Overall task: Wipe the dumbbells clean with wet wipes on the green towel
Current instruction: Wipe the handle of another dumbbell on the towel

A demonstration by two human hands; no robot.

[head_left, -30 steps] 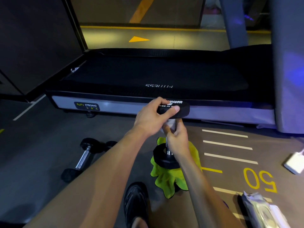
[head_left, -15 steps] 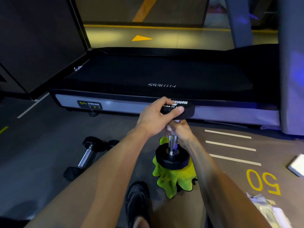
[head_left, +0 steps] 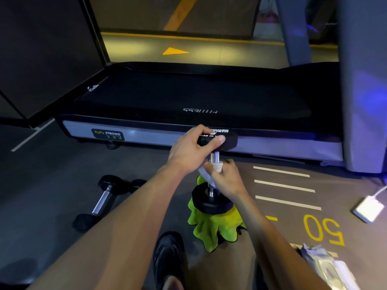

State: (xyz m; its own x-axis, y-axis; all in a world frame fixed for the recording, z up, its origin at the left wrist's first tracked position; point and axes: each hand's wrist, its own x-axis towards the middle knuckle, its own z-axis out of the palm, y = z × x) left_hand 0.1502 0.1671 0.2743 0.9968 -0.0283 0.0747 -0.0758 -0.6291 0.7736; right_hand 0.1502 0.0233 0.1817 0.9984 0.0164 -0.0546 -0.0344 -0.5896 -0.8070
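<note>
A black dumbbell stands upright on its lower head on the green towel on the floor. My left hand grips its upper head from the left, thumb across the top. My right hand pinches a white wet wipe wrapped round the chrome handle, about midway up. The wipe hangs down the left side of the handle.
A second dumbbell lies on the dark floor to the left. A treadmill runs across just behind. A pack of wipes lies at lower right, a white charger at right. My black shoe sits below the towel.
My right hand has slid along the chrome handle with the wipe, down, up, then partway down. The left hand keeps its grip on the upper head.
</note>
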